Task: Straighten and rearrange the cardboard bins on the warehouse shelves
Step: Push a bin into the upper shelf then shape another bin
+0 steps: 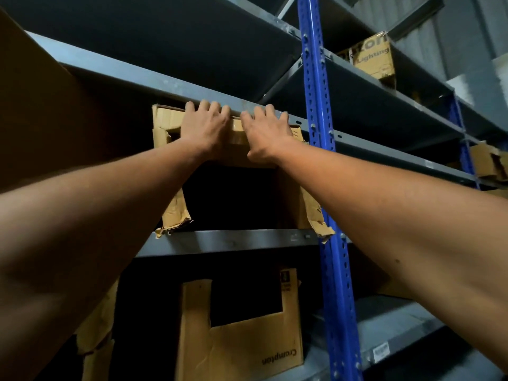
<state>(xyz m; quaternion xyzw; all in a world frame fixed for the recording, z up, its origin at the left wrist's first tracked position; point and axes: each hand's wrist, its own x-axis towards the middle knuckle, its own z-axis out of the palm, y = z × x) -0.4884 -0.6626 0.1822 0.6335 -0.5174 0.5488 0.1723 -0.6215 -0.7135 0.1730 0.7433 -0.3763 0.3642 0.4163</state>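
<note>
A torn cardboard bin (pixel 176 213) with a cut-out front stands on the grey shelf (pixel 228 240) at eye level, just left of the blue upright (pixel 320 127). Both my arms reach up to it. My left hand (pixel 204 126) lies over the bin's top front strip, fingers curled over its upper edge under the shelf above. My right hand (pixel 268 132) grips the same strip right beside it, thumb under the cardboard. The bin's inside is dark.
On the shelf below stands another cut-out bin (pixel 247 345) printed "Crompton". A big cardboard box (pixel 55 114) fills the left. A "Lighting" box (pixel 375 59) sits high at the right, and a torn bin (pixel 488 160) at the far right.
</note>
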